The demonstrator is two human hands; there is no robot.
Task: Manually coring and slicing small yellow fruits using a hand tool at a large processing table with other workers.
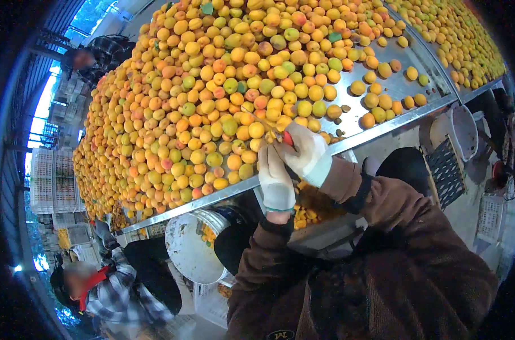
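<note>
My left hand (277, 178), in a white glove, is closed with its fingertips pinched around what looks like a cut apricot (272, 135). My right hand (308, 152), also gloved in white, grips a small red-handled knife (288, 138). Its thin blade seems to point up and left, over the fruit, though its outline is hard to make out. Both hands meet just above the metal table's near rim (240, 187). Beyond them spreads a large heap of apricots (201, 107), yellow and orange with some green. Below my hands, a container holds orange apricot pieces (307, 216).
A large white bucket (192, 246) stands below the table at left, with a white crate (209, 306) near it. Another bucket (464, 133) and a black crate (445, 173) are at right. One person (118, 283) sits at lower left, another (107, 56) at far left.
</note>
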